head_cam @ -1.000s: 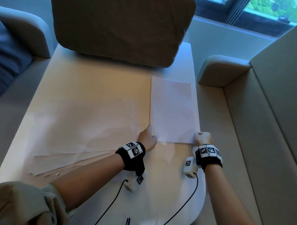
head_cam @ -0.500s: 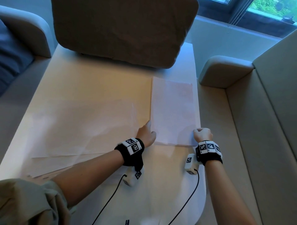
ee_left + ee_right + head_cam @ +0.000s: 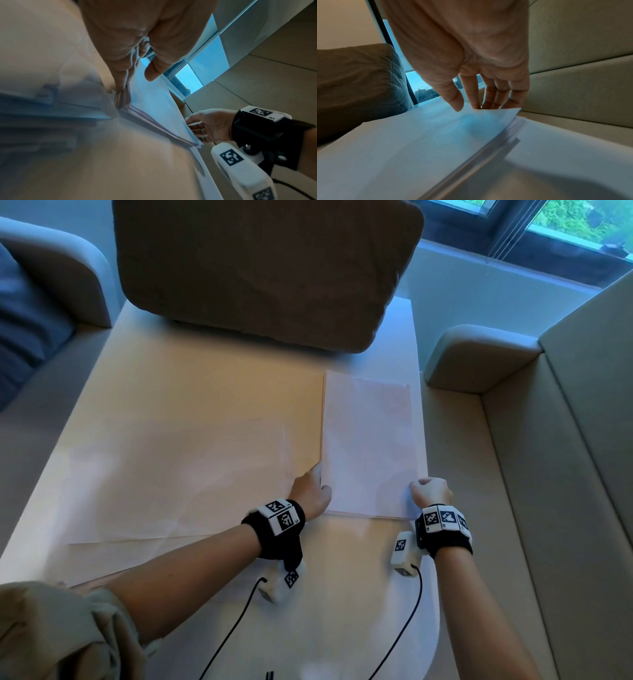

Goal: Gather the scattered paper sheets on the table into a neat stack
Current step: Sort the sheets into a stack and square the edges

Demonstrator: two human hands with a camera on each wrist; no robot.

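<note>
A stack of white paper sheets lies flat on the right side of the table. My left hand is at the stack's near left corner. Its straight fingers press against the left edge of the stack, with the thumb just above the top sheet. My right hand is at the near right corner. There its thumb rests on top of the stack and its fingers curl under the right edge, pinching the corner. Larger pale sheets lie spread over the table's left half.
A big brown cushion sits on the table's far end, close behind the stack. Beige sofa armrests and seats flank the table on both sides. Black cables trail from the wrist cameras across the near tabletop.
Both hands have slid a little farther along the stack's sides from its near edge. The stack stays where it was.
</note>
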